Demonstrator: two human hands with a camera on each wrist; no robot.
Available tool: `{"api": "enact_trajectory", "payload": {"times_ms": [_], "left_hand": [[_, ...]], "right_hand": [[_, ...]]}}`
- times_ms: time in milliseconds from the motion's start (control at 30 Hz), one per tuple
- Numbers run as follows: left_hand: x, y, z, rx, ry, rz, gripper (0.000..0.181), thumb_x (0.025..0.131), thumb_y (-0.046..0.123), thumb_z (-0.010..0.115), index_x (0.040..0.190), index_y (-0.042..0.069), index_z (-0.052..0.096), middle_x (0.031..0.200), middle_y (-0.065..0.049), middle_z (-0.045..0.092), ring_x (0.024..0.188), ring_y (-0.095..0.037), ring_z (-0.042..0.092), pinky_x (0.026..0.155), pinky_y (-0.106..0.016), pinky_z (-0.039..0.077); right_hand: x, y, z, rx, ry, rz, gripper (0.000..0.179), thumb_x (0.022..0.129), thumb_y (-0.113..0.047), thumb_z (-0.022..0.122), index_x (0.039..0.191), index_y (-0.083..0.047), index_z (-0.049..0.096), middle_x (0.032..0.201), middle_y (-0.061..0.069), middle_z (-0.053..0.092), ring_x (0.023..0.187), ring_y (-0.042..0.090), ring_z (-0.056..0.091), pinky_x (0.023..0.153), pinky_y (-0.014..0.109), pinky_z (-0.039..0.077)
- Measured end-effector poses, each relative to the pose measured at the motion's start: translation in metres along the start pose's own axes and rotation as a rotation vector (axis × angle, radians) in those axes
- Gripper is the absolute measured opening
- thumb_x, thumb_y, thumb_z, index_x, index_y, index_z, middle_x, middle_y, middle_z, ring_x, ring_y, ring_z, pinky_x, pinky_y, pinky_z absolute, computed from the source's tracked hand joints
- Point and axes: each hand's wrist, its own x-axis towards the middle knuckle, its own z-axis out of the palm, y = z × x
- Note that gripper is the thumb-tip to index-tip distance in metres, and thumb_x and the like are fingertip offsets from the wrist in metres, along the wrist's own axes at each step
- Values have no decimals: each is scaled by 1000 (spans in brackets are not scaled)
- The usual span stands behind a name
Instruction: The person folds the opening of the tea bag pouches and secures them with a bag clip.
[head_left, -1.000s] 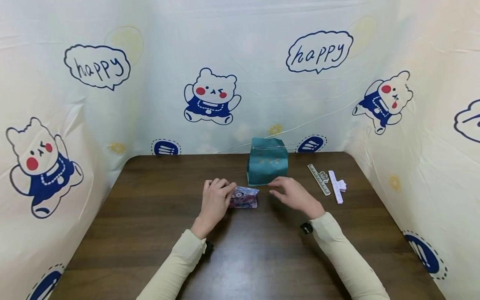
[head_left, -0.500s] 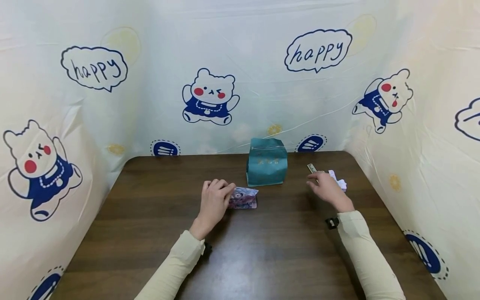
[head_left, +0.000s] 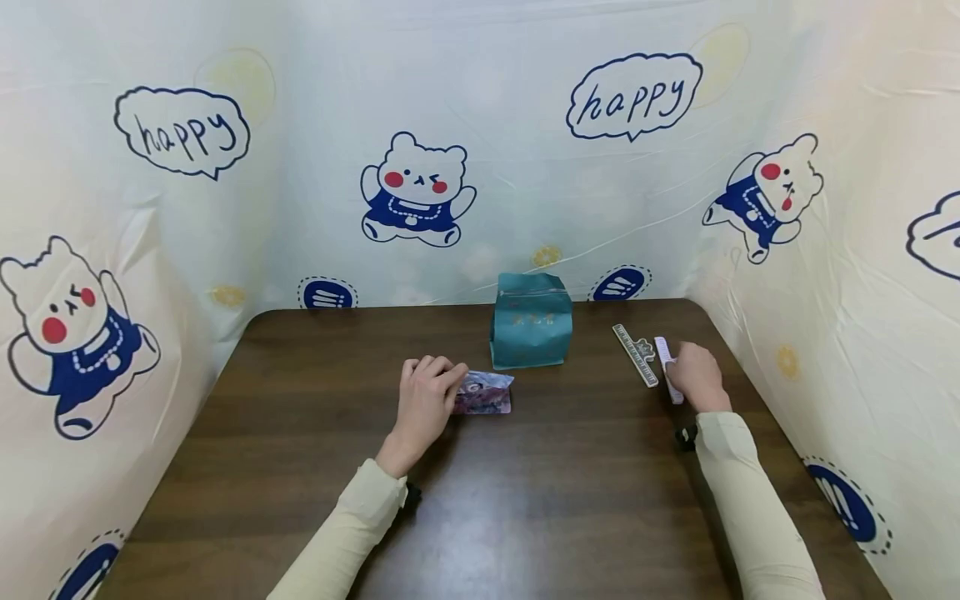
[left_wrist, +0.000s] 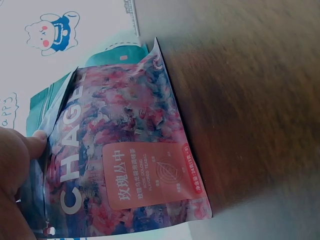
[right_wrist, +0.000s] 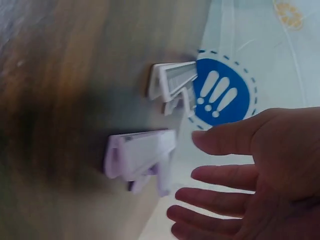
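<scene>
I see my right hand (head_left: pixel 697 377), fingers spread and holding nothing, just right of the pale purple clip (right_wrist: pixel 144 154), which lies longways, near to far, while my left hand (head_left: pixel 424 400) pinches the rose oolong tea pouch (left_wrist: pixel 125 120).

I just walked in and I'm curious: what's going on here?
A person's left hand grips the top of a rose oolong teabag pouch on the wooden table. Their right hand, fingers spread, is at the lilac clip but hasn't gripped it. A grey-white clip lies beside that one, and a teal bag stands upright toward the back.
</scene>
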Motion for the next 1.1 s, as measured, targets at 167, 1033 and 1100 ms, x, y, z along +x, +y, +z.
{"api": "enact_trajectory", "payload": {"times_ms": [167,1033,1100], "left_hand": [[2,-1,0,-11,-13,-8,10,95,14,73,102,15,80,85,-1,66,77,-23,57,80,-44,37],[0,-3,1,-22,-18,-29,11,95,14,72,103,16,80,86,1,67,79,-21,58,81,-45,38],[0,-3,1,-28,-15,-29,11,95,13,72,102,16,80,86,1,67,79,-21,58,80,-44,37]], "right_hand": [[6,11,1,-9,-68,73,15,86,-9,57,79,4,55,81,26,60,73,39,59,63,52,49],[10,30,-14,162,5,140,58,88,-16,69,126,25,53,126,46,53,112,61,53,94,65,44],[9,29,-18,199,22,119,54,90,-14,68,124,26,53,123,45,55,108,57,56,90,63,46]]}}
